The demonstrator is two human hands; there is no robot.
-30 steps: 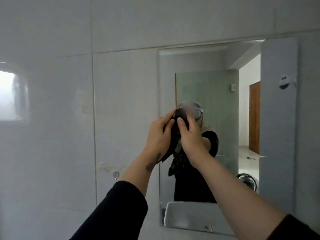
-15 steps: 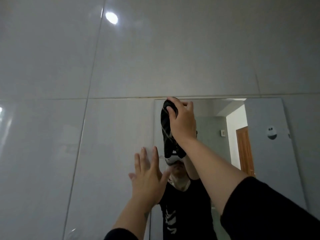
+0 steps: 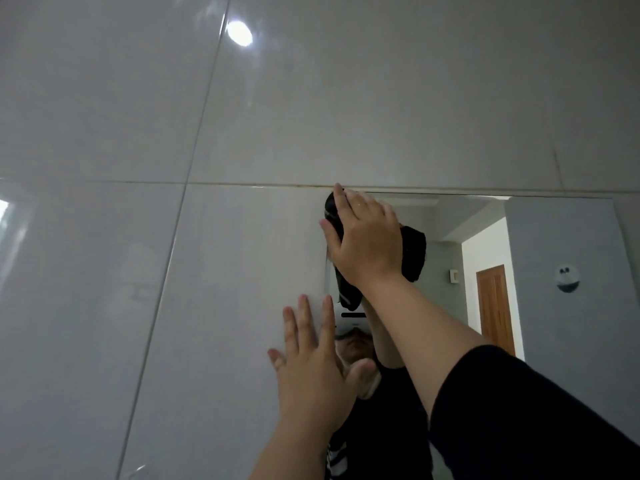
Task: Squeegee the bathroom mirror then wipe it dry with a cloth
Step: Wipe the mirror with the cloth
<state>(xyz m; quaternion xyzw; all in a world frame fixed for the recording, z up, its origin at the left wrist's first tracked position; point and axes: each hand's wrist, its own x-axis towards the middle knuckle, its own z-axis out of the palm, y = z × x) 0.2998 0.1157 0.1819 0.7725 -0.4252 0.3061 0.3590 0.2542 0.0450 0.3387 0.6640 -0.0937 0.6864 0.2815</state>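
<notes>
**Dark cloth pressed to the mirror's top left corner**

Where the mirror (image 3: 561, 341) meets the grey wall tiles (image 3: 104, 271), just right of the frame's centre, a dark cloth (image 3: 414, 254) is pressed flat against the glass at the mirror's upper left corner. The right hand (image 3: 367, 244) lies spread over the cloth with fingers pointing up and to the left, palm pushing it against the surface; the fingertips reach the grout line that runs along the mirror's top edge. Parts of the cloth show around the hand: a fold above the knuckles at the corner, a flap to the right of the wrist, and a tail hanging below.

Lower in the frame, the left hand (image 3: 311, 368) is open and holds nothing, its fingers spread and pointing up, palm flat against the wall at the mirror's left edge. Both forearms rise from the bottom of the frame in black sleeves (image 3: 519, 410).

Reflected in the glass at right are a wooden door (image 3: 493, 303) and a small round black-and-white object (image 3: 566, 278) on a grey surface. A bright round light reflection (image 3: 239, 33) shines on the tiles near the top of the frame.
</notes>
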